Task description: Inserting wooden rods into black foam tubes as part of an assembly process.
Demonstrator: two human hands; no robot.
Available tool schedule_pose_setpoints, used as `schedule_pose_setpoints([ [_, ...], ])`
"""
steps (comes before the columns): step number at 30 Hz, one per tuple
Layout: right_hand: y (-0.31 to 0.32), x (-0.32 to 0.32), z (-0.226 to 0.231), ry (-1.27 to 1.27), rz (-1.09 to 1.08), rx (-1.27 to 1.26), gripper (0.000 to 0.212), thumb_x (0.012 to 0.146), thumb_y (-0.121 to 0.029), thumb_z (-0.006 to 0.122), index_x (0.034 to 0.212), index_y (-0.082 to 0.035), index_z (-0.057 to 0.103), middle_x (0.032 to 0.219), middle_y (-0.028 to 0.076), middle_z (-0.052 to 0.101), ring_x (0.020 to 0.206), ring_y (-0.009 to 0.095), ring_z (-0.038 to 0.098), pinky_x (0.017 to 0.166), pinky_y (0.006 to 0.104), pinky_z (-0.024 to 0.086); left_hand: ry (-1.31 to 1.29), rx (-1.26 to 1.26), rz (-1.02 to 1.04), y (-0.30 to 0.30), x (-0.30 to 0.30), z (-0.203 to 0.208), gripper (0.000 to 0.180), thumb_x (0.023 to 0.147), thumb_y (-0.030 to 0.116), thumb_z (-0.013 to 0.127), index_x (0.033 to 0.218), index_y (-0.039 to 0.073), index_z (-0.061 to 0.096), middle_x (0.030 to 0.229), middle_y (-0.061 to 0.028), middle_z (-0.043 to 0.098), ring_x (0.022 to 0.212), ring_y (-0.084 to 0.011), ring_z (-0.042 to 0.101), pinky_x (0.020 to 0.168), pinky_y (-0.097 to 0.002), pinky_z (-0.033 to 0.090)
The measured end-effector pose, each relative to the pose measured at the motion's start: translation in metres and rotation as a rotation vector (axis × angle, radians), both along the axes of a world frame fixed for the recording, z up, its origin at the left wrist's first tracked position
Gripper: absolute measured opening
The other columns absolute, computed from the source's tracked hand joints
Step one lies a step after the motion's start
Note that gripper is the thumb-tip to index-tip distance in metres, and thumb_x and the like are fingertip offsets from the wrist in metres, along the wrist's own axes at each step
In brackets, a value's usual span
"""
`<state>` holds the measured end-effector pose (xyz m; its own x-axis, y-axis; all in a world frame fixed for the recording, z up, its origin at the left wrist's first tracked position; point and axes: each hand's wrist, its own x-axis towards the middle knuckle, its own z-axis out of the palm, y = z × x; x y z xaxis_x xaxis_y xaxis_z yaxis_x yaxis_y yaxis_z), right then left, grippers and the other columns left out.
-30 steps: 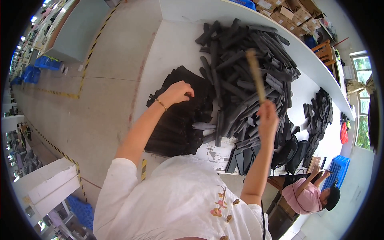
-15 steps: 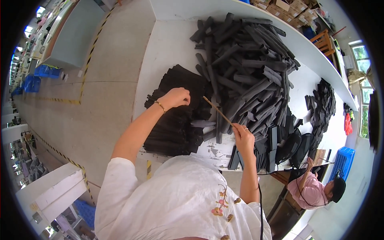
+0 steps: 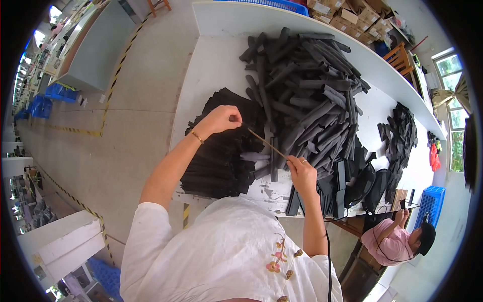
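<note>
My right hand [image 3: 303,175] is closed around one end of a thin, light-brown stick [image 3: 268,143]. The stick slants up and left, its far tip close to my left hand [image 3: 225,119]. The fingers of that left hand are curled together in a pinch; whatever sits between them is hidden. Beneath it spreads a stack of flat black fabric-like pieces [image 3: 214,168], laid overlapping on the white table [image 3: 211,65]. A large heap of dark grey rolled tubes [image 3: 312,100] lies to the right of the stack. One lighter grey tube [image 3: 255,156] rests at the stack's right edge.
Black padded pieces [image 3: 362,186] and a further dark pile [image 3: 400,146] lie along the table's right. A raised white ledge [image 3: 302,22] borders the far side. At the lower right sits a person in pink [image 3: 390,241], near a blue crate [image 3: 429,206].
My right hand and the stick have shifted slightly left, bringing the tip nearer my left hand. The left hand stays pinched over the stack. The co-worker's hand has moved.
</note>
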<state>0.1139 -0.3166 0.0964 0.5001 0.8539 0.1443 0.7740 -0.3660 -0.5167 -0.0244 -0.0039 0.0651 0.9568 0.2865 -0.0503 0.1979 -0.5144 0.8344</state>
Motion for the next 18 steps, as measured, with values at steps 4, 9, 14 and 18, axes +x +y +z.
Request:
schedule_pose_setpoints([
  [4,0.026,-0.016,-0.002,-0.01,0.062,0.048,0.019,0.085,-0.012,0.062,0.103,-0.008,0.064,0.079,0.011,0.061,0.069,0.03,0.06,0.058,0.0366,0.049,-0.229,0.224,-0.198,-0.034,0.009,0.017,0.011,0.072,0.013,0.07,0.077,0.005,0.064,0.086,-0.0057,0.063,0.085,-0.0245,0.06,0.076,-0.0345,0.047],
  [9,0.047,-0.045,-0.022,0.704,-0.009,0.151,0.029,0.09,-0.009,0.057,0.117,-0.002,0.058,0.076,0.007,0.063,0.061,0.013,0.056,0.056,0.0294,0.046,-0.499,0.574,0.1,-0.082,-0.005,0.069,0.033,0.067,0.025,0.076,0.093,0.01,0.062,0.115,-0.006,0.053,0.118,-0.025,0.045,0.098,-0.0396,0.035],
  [14,0.043,-0.071,-0.028,1.124,0.001,0.016,0.029,0.091,-0.009,0.058,0.117,0.002,0.057,0.078,0.001,0.061,0.066,0.007,0.054,0.059,0.0221,0.044,-0.673,-1.515,0.461,-0.07,-0.053,0.008,0.046,0.08,0.02,0.073,0.117,0.0,0.055,0.115,-0.0158,0.058,0.109,-0.0319,0.056,0.093,-0.0448,0.046],
  [18,0.06,-0.107,-0.033,0.66,-0.003,0.192,0.028,0.089,-0.002,0.055,0.116,0.003,0.056,0.083,0.01,0.065,0.07,0.016,0.061,0.065,0.0276,0.048,-0.588,-1.688,0.672,-0.136,-0.041,-0.012,0.015,0.089,0.015,0.063,0.099,0.003,0.064,0.086,-0.0102,0.067,0.089,-0.0297,0.065,0.088,-0.0447,0.051],
])
